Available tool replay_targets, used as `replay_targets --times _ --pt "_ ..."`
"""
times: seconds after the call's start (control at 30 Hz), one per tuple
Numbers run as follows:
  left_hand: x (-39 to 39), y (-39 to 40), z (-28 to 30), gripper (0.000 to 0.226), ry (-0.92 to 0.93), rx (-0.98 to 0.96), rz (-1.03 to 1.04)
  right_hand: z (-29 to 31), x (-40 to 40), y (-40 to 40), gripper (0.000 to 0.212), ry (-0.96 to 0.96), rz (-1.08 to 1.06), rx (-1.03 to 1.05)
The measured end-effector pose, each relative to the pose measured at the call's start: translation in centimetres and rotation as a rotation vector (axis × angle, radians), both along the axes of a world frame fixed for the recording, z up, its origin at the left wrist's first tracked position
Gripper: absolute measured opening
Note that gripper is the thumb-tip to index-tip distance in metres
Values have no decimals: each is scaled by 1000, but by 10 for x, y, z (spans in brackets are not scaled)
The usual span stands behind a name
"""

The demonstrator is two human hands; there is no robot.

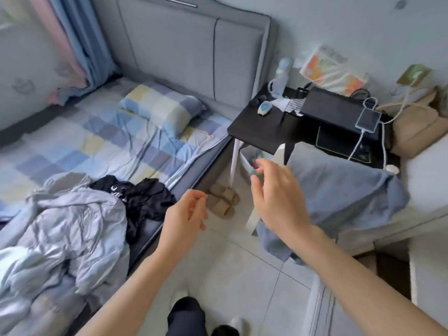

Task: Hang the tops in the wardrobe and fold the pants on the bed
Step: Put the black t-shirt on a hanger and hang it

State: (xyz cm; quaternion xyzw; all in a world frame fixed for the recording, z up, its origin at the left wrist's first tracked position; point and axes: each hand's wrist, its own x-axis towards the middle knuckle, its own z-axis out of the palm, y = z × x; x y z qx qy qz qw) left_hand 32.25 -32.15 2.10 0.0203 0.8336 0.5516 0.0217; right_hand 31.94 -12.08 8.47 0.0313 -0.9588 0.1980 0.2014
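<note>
A pale grey-blue garment (65, 229) lies crumpled on the near corner of the bed (101, 146). A black garment (143, 200) with white print lies bunched beside it at the bed's edge. A blue garment (339, 190) hangs draped over a chair back on the right. My left hand (186, 214) hovers over the floor beside the bed, fingers loosely curled and holding nothing. My right hand (276, 200) is raised in front of the blue garment, fingers relaxed and spread, holding nothing. No wardrobe is in view.
A black bedside table (266, 127) carries a laptop (339, 110), a charging phone (368, 120) with cables and a bottle (282, 76). Tan slippers (223, 200) lie on the tiled floor beside a small bin (252, 158). A checked pillow (160, 107) rests by the headboard.
</note>
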Motion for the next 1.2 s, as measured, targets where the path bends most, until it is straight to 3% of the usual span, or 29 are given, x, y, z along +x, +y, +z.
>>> replay_targets --times 0.2,0.4,0.57,0.73,0.97,1.2 --pt "64 -139 -50 25 -145 -36 275 -50 -10 -139 34 -152 292 24" --pt "90 -250 -88 16 -328 -92 404 -101 -22 -258 34 -340 399 55" --pt "79 -348 -126 12 -512 -164 397 -141 -52 -339 35 -538 384 117" --pt "21 -402 -162 11 -615 -261 325 -176 -101 -371 35 -696 314 119" --pt "-101 -413 -219 25 -674 -360 122 -247 -212 -385 36 -863 281 128" --pt "-234 -389 -330 43 -715 -508 -37 -376 -358 -397 37 -994 320 217"
